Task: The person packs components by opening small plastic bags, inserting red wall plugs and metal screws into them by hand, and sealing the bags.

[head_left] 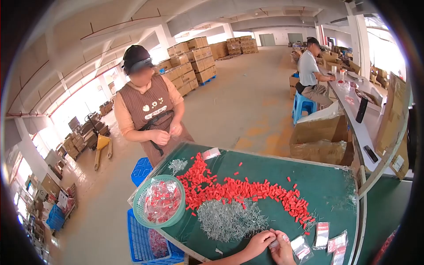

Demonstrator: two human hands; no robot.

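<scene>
Near edge of the green table (318,185): your left hand (259,242) and right hand (282,254) meet over a small pale packet (281,240). Grip: fingertips of both pinched nearly closed on it. Packet mostly covered by fingers; its long axis appears to slant, though the view is too poor to fix which end points where. Just right of your hands, the filled bags (322,235) lie flat; the one farthest from you has its long axis running away from you. Metal screws (229,221) heaped left of your hands; red plugs (238,189) spread beyond, in a band running left to right.
</scene>
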